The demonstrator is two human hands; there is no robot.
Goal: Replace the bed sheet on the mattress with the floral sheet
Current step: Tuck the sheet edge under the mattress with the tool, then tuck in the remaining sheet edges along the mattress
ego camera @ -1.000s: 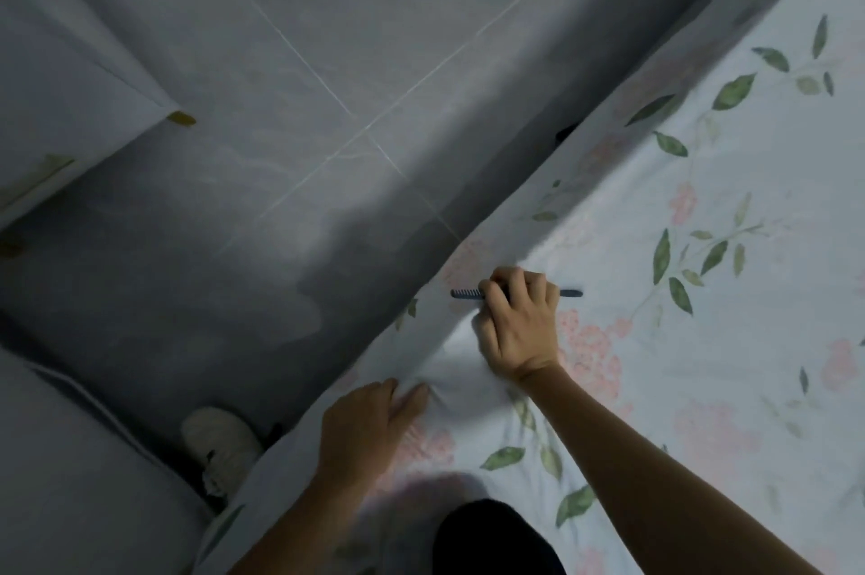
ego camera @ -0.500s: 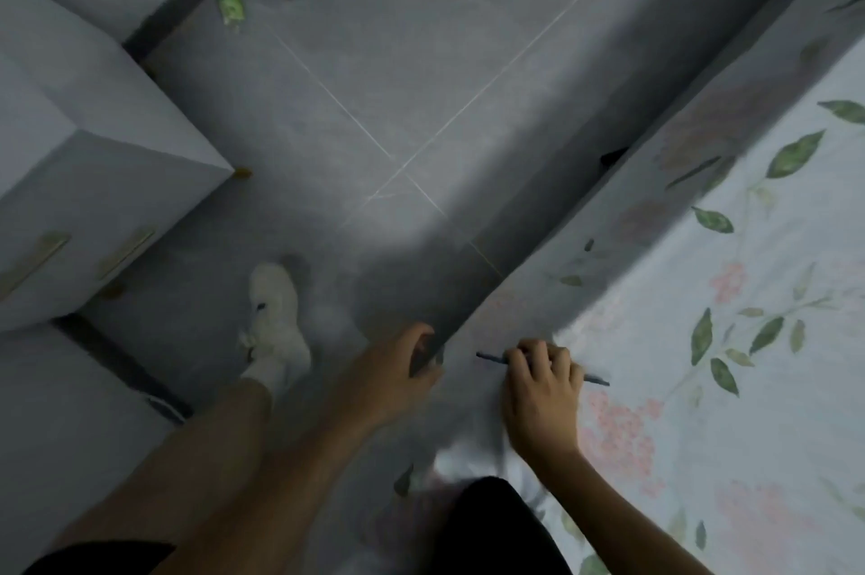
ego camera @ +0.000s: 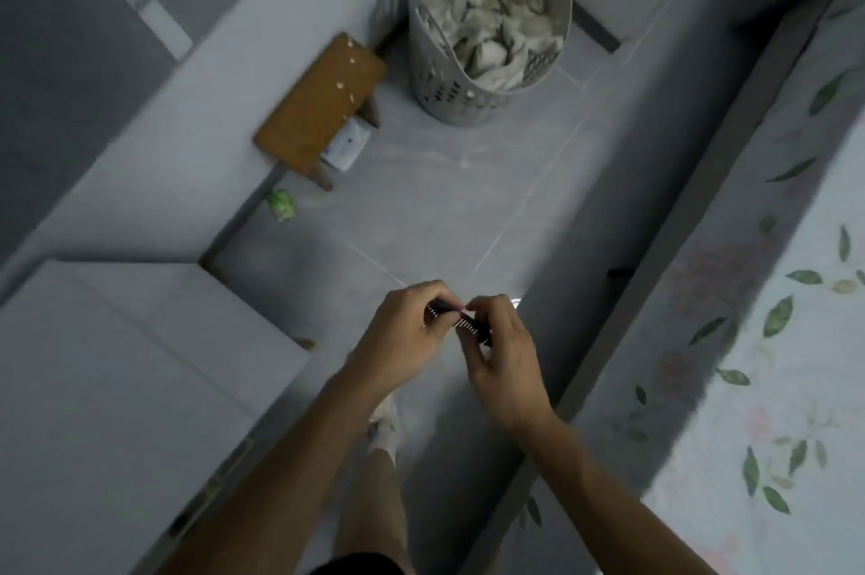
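Two hands meet over the floor at centre frame: the left hand (ego camera: pixel 402 331) and the right hand (ego camera: pixel 503 354) both pinch a small dark comb (ego camera: pixel 461 322), fingers curled round it, one at each end. Over at three o'clock, the floral sheet (ego camera: pixel 791 340) lies spread on the mattress, its edge hanging down the near side. Up at twelve o'clock a grey laundry basket (ego camera: pixel 487 27) stands on the tiled floor (ego camera: pixel 444 209), stuffed with crumpled cloth. Just beside it, at eleven o'clock, sits a small wooden stool (ego camera: pixel 320 104). White cabinets (ego camera: pixel 117 387) fill the nine o'clock side. A pale shoe (ego camera: pixel 384 425) shows below the wrists.
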